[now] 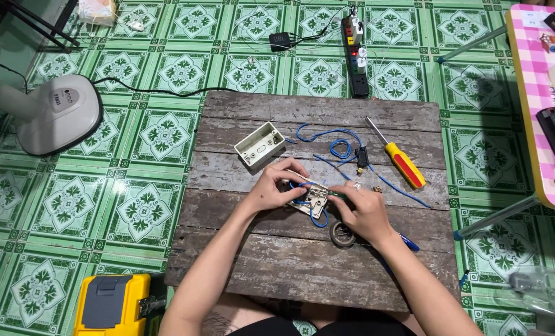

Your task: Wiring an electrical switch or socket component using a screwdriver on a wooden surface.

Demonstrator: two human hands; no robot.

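So I judge wiring half done: both hands, left hand (pixel 276 185) and right hand (pixel 359 211), grip the switch plate (pixel 312 200) with blue wires (pixel 327 142) attached, wall box (pixel 259 144) unmounted.

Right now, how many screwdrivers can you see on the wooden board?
1. A yellow and red screwdriver lies on the wooden board at its right side, beyond the right hand. Another could be hidden under the hands.
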